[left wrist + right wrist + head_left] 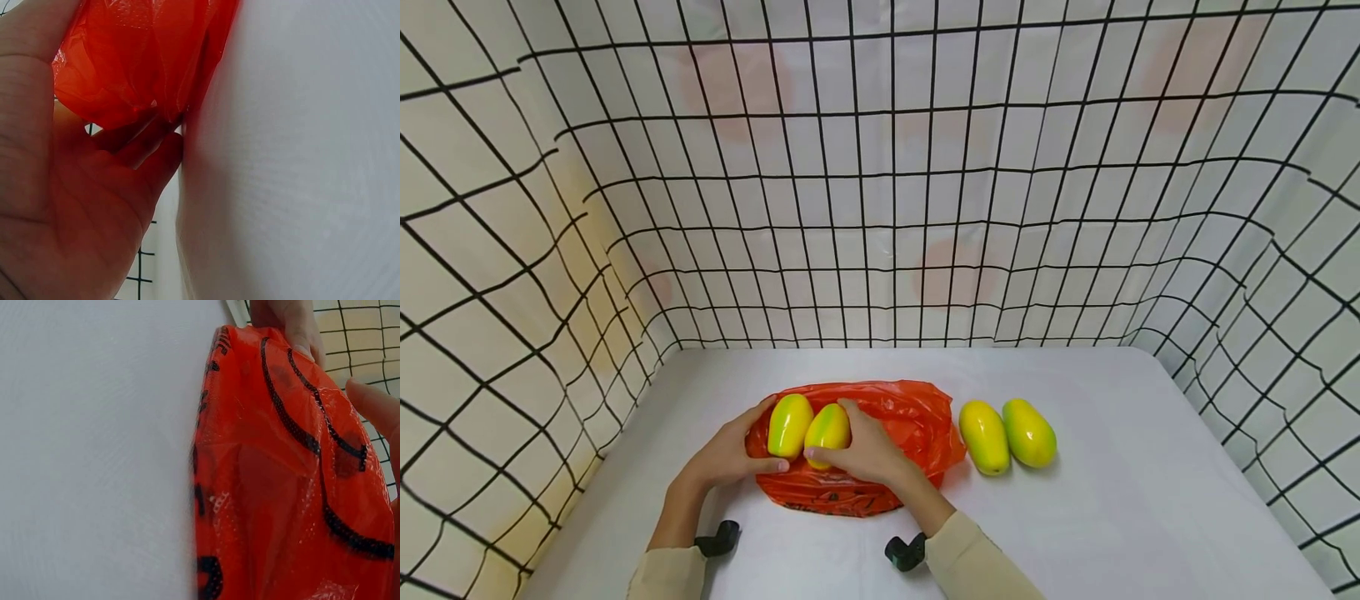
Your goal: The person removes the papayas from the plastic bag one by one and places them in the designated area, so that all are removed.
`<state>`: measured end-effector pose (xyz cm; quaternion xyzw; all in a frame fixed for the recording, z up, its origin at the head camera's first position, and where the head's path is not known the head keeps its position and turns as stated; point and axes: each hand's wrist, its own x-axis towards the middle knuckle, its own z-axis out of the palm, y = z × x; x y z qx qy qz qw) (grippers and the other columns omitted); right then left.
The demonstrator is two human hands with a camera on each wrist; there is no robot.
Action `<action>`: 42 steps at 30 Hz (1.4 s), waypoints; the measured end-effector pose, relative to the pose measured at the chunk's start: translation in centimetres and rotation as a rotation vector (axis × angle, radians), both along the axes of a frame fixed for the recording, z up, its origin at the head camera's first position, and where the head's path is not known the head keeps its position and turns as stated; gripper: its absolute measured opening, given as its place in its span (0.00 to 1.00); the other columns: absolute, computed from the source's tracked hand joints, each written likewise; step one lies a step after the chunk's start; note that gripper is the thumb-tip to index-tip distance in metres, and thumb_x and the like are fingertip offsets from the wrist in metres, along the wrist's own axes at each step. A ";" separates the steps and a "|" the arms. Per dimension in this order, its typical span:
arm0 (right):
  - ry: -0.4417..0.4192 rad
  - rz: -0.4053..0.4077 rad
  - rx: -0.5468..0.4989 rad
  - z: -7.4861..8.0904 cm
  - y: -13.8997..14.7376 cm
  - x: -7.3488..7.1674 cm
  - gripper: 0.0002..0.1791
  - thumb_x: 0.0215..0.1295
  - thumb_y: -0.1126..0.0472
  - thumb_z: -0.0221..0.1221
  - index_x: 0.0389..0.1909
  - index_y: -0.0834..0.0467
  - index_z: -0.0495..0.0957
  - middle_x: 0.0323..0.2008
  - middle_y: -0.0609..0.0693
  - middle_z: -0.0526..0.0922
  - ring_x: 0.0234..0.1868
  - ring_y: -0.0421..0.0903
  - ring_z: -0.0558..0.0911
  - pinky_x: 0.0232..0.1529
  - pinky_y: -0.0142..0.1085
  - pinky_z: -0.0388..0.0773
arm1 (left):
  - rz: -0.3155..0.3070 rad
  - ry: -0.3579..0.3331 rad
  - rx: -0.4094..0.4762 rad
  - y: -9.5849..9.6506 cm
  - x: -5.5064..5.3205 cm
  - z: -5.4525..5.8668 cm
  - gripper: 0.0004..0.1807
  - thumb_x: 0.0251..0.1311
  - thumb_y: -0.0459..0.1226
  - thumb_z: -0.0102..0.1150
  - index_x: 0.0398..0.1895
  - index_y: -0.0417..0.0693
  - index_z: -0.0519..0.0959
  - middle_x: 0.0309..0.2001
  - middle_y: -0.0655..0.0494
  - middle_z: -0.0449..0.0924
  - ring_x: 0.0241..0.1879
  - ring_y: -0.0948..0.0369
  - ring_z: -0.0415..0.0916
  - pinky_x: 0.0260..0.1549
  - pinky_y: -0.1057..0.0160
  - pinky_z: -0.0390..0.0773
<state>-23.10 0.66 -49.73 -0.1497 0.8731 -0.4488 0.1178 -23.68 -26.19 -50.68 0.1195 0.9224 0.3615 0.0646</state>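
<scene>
A crinkled red plastic bag lies on the white table with two glossy yellow-green mangoes on it: a left mango and a right mango. My left hand curves round the bag's left side beside the left mango, thumb in front and fingers behind. In the left wrist view, the red plastic sits between thumb and fingers. With thumb and fingers, my right hand grips the right mango. The bag's black-printed front fills much of the right wrist view and hides that mango there.
Two more mangoes, one leaning near the other, lie right of the bag on the white tabletop. A black wire grid over white sheeting stands at the back and both sides.
</scene>
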 end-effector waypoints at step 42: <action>0.027 -0.039 -0.052 2.1 3.6 1.0 0.47 0.59 0.43 0.68 0.79 0.42 0.59 0.69 0.51 0.73 0.60 0.53 0.75 0.59 0.56 0.81 | 0.028 -0.033 0.013 -0.1 -0.2 -0.1 0.65 0.39 0.62 0.79 0.82 0.58 0.55 0.77 0.47 0.64 0.74 0.42 0.63 0.61 0.35 0.77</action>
